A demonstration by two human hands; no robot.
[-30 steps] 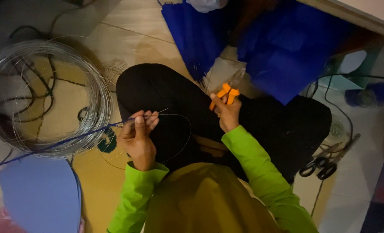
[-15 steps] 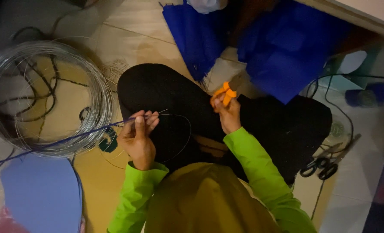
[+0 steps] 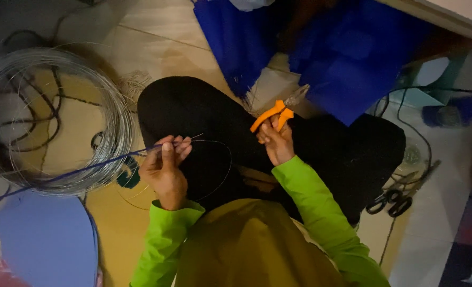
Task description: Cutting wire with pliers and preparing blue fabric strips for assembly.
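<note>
Head view, left hand (image 3: 164,170) pinching thin wire (image 3: 215,146), pliers (image 3: 276,114) tip blurred

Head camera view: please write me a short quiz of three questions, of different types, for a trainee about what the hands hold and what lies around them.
1. True or false: the right hand holds pliers with orange handles.
2. What does the left hand pinch between its fingers?
A. a blue wire
B. a paintbrush
C. a spoon
3. Fill in the blank: the black scissors lie on the floor on the person's ______ side.

Key
1. True.
2. A; the wire runs from the fingers toward the big wire coil on the person's left.
3. Right.
</note>
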